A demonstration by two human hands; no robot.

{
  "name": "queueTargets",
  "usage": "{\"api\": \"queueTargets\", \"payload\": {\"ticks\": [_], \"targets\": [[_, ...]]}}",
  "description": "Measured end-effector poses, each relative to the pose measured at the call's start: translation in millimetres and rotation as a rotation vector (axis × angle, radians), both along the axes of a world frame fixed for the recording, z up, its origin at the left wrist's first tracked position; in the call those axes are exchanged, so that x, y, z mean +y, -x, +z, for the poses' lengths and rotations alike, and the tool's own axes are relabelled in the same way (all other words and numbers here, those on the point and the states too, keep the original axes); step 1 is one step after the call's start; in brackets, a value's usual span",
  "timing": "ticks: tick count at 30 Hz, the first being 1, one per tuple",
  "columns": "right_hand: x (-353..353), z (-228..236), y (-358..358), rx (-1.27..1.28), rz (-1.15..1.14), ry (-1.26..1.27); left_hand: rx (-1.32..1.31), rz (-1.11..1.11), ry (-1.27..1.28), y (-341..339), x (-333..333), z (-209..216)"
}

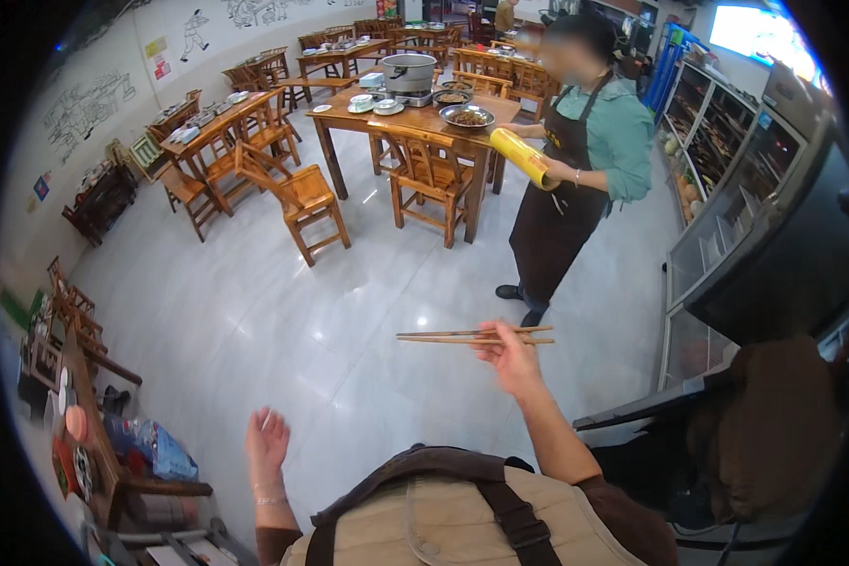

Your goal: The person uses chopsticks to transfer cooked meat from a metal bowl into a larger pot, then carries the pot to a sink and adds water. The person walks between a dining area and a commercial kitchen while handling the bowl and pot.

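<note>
A pair of wooden chopsticks [443, 337] is held level in my right hand [506, 354], their tips pointing left over the floor. The two sticks lie close together, their back ends sticking out past the hand to the right. Lower and to the left, my left hand [268, 441] is raised with nothing in it, its fingers loosely stretched. Neither hand touches a table. Ahead on the right stands a person in a dark apron [566, 222], who holds a yellow roll [521, 158] with both hands.
Beyond the floor stands a wooden table [344, 115] with a large metal pot [408, 72] and a bowl of food [467, 116]. Wooden chairs [308, 203] stand around it. A glass-fronted cabinet [722, 203] lines the right; a side table [104, 443] is at lower left.
</note>
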State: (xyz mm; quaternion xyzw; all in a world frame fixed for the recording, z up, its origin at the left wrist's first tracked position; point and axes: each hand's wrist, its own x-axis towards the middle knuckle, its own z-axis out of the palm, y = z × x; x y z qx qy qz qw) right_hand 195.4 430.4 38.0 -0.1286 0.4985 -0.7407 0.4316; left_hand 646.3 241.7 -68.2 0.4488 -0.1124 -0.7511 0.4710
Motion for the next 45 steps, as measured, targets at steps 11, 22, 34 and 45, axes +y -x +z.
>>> {"api": "queueTargets", "payload": {"ticks": [11, 22, 34, 45], "targets": [[-187.7, -28.6, 198.1, -0.158, -0.35, 0.072, -0.001, -0.622, 0.19, 352.3, -284.1, 81.7], [-459.0, -3.0, 431.1, -0.348, -0.381, 0.295, -0.169, -0.385, 0.105, 415.3, -542.4, 74.6], [-639.6, 12.0, 589.3, 0.297, -0.847, -0.024, -0.321, -0.694, 0.373, 641.0, -877.2, 116.3], [-713.1, -135.7, 719.4, 0.214, -0.401, -0.593, -0.53, -0.832, 0.537, 941.7, -1060.8, 157.0]]}}
